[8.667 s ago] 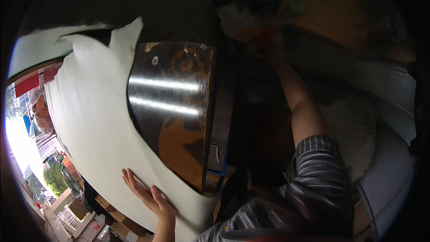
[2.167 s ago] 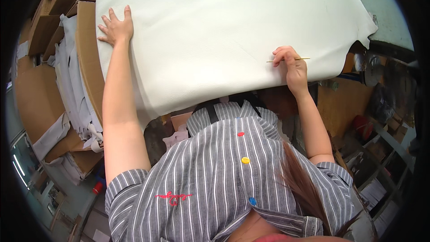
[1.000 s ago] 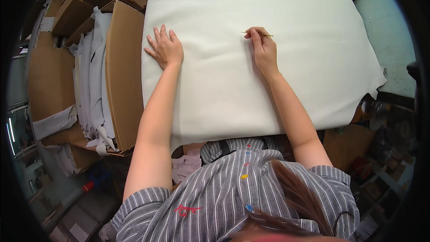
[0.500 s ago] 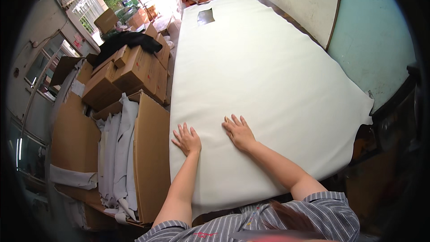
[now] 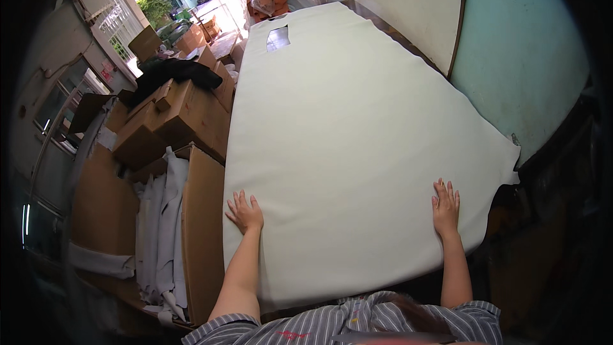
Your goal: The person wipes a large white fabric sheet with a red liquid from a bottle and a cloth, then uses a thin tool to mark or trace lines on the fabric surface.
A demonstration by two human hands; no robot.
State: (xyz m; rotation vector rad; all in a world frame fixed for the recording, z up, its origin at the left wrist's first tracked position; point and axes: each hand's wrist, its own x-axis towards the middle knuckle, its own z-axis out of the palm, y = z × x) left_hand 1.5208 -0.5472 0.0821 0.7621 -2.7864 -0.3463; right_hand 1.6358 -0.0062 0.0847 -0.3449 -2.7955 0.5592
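Observation:
A large pale off-white hide-like sheet (image 5: 338, 128) is spread over a long table, with a few soft creases and an uneven right edge. My left hand (image 5: 245, 213) lies flat on it near the left edge, fingers spread. Over toward the right edge, my right hand (image 5: 446, 207) rests on the sheet with its fingers stretched forward. A tiny yellowish spot shows by its fingertips, too small to make out. Near the far end, the sheet has a four-sided hole (image 5: 278, 38) with a shiny surface showing through.
Left of the table stands an open cardboard box (image 5: 203, 230) holding rolled grey material (image 5: 167, 217). Behind it are stacked cartons (image 5: 191, 115) with a black cloth (image 5: 175, 75) on top. A pale green panel (image 5: 523, 45) stands along the right side.
My right hand has moved across the sheet from the middle toward the right edge. My left hand stays at the left edge. The view has shifted slightly.

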